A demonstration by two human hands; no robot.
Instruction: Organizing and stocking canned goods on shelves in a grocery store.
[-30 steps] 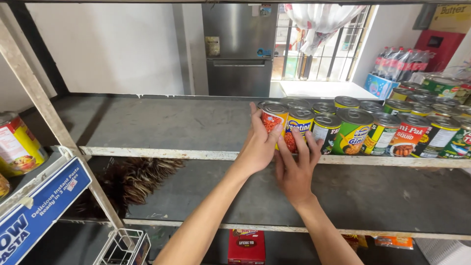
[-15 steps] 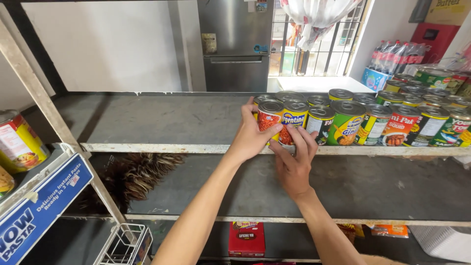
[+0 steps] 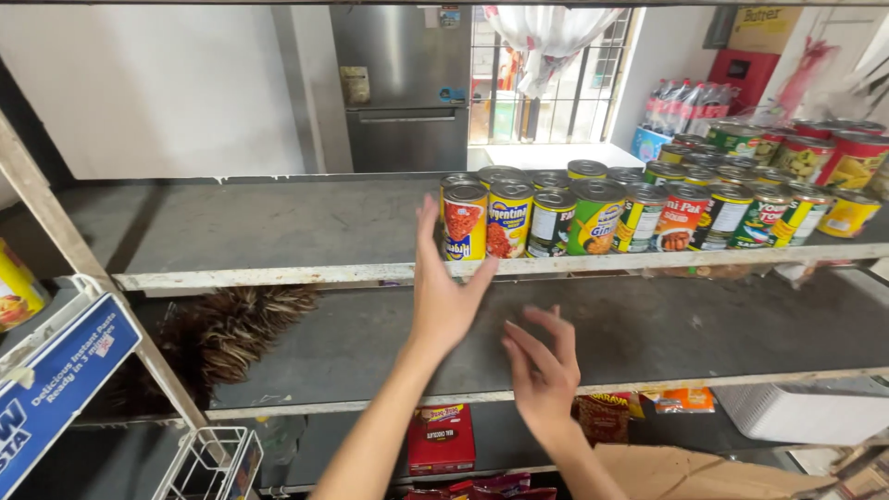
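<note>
While both hands hang open and empty, the left hand just near of the red-labelled can at the left end of the can row and the right hand lower, any nudge should stay gentle, keeping cans upright on the shelf edge.

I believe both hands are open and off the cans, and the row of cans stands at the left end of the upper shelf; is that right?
Not quite. The head view shows the row of cans at the right end of the upper shelf, whose left part is bare. The rest holds: the left hand and the right hand are both open, holding no can.
</note>
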